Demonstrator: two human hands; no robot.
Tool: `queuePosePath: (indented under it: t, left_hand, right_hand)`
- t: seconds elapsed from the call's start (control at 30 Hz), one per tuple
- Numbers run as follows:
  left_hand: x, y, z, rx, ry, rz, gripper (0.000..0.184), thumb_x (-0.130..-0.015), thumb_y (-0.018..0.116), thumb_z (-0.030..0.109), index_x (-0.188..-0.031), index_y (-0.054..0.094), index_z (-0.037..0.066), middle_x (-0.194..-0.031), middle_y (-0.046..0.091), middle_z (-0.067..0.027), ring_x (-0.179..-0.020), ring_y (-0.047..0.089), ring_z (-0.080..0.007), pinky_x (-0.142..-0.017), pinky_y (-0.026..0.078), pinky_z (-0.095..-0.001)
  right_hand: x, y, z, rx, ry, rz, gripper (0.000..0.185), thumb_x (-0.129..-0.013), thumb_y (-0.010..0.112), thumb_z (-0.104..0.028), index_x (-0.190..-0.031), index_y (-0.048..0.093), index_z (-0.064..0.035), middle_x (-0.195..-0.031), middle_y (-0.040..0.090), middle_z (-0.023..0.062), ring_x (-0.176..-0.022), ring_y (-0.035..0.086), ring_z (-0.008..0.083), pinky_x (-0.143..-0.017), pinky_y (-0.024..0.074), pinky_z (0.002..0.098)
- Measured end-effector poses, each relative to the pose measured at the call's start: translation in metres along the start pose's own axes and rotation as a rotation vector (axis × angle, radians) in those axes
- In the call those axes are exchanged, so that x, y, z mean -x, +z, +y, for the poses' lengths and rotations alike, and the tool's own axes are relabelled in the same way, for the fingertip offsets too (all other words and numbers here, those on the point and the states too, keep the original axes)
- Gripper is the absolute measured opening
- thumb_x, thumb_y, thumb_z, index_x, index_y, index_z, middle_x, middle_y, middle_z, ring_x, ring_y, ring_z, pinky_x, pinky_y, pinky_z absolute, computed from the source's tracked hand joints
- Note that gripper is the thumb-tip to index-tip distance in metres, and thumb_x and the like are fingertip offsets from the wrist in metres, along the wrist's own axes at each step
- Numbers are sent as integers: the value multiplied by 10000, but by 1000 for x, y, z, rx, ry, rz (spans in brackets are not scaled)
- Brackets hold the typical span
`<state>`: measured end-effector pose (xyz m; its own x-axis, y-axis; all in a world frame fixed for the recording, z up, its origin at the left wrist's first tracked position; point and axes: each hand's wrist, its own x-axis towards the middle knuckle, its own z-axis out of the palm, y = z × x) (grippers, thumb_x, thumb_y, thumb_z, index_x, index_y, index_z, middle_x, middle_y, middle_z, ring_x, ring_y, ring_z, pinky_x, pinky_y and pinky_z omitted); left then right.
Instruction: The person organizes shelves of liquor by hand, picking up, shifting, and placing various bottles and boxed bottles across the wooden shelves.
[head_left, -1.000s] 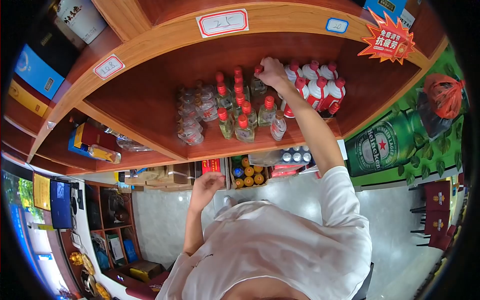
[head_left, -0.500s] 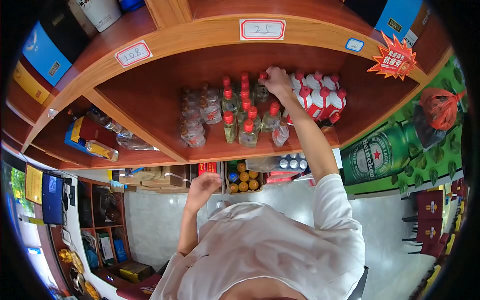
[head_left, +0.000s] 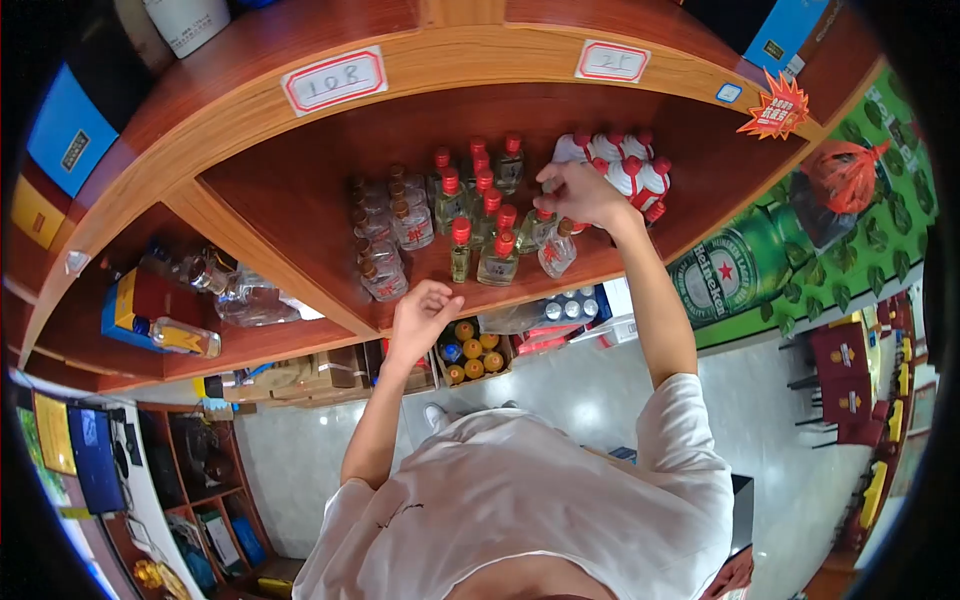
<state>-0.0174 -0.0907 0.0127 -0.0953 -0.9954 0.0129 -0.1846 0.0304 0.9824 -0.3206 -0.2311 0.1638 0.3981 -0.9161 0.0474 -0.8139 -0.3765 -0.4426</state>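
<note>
On my feed, the right hand (head_left: pixel 590 195) curls loosely over a red-capped bottle (head_left: pixel 538 234), grip unclear, while the left hand (head_left: pixel 422 312) is half-open and empty; bottles stand grouped on the shelf (head_left: pixel 605 262), rows still looking uneven.

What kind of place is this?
Probably a small liquor shop, or the drinks shelves of an eatery. Signs: red-capped clear glass bottles grouped on a brown wooden shelf, red-bordered white cards with handwritten numbers, likely prices, and a large green Heineken bottle graphic alongside.
</note>
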Motion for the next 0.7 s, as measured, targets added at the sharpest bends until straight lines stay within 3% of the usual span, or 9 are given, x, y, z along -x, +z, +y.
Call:
queuePosePath:
  t: [0.07,0.13,0.17,0.23,0.4,0.53,0.57,0.63,0.7]
  left_hand:
    - [-16,5,-1,-120,16,71,420,-851,850,199,-1148,640,-11,-917,665,-66,-770,629,-99,-731,540,-265]
    - [-31,9,-6,-177,131,133,572,-805,877,235,-1249,607,-4,-957,649,-96,-728,629,-169,-699,553,-315]
    - [-36,11,-9,-228,204,181,594,-801,876,235,-1271,600,0,-976,649,-105,-732,632,-187,-698,556,-329]
    - [-46,21,-17,-250,274,240,635,-792,869,265,-1308,598,13,-1028,648,-129,-800,656,-239,-707,566,-371]
    - [-45,25,-27,-401,203,225,534,-859,798,321,-1264,628,18,-1080,652,-168,-960,675,-324,-817,561,-425]
    - [-43,29,-35,-491,310,317,468,-910,738,308,-1256,630,11,-1153,657,-201,-1059,648,-408,-914,530,-474]
    - [-44,29,-36,-475,319,317,481,-910,743,304,-1253,624,-12,-1164,658,-222,-1069,644,-421,-915,528,-478]
    - [-45,30,-34,-442,341,311,508,-908,752,296,-1246,613,-57,-1188,661,-264,-1088,638,-447,-917,524,-487]
    - [-43,32,-33,-437,330,326,467,-926,723,275,-1268,605,-21,-1179,671,-233,-1088,636,-435,-926,521,-486]
  right_hand:
    - [4,8,-1,1,42,-51,396,-860,789,-178,-1191,682,11,-964,735,190,-827,741,265,-748,578,387]
    - [3,17,-8,-61,115,-92,377,-859,782,-144,-1187,680,12,-951,735,198,-804,741,269,-718,584,385]
    - [5,20,-11,-39,144,-63,337,-808,764,-91,-1132,710,-15,-999,733,241,-934,717,388,-831,556,434]
    - [3,28,3,18,45,7,322,-805,751,-59,-1121,711,-13,-960,728,249,-913,717,394,-812,555,432]
    - [-21,30,15,-67,18,92,271,-809,726,-10,-1079,708,3,-873,711,261,-858,711,410,-769,553,433]
    - [-53,35,27,149,-43,117,338,-861,727,-113,-1190,668,-56,-1137,697,218,-1116,627,415,-966,506,467]
    - [-59,33,28,110,32,32,370,-885,720,-172,-1238,639,-95,-1244,644,201,-1236,547,408,-1053,454,476]
    - [-68,40,38,106,20,62,367,-892,715,-177,-1242,634,-103,-1241,643,196,-1231,550,403,-1053,456,470]
    - [-77,43,45,98,51,37,375,-904,711,-191,-1261,623,-118,-1264,630,194,-1247,541,397,-1070,446,468]
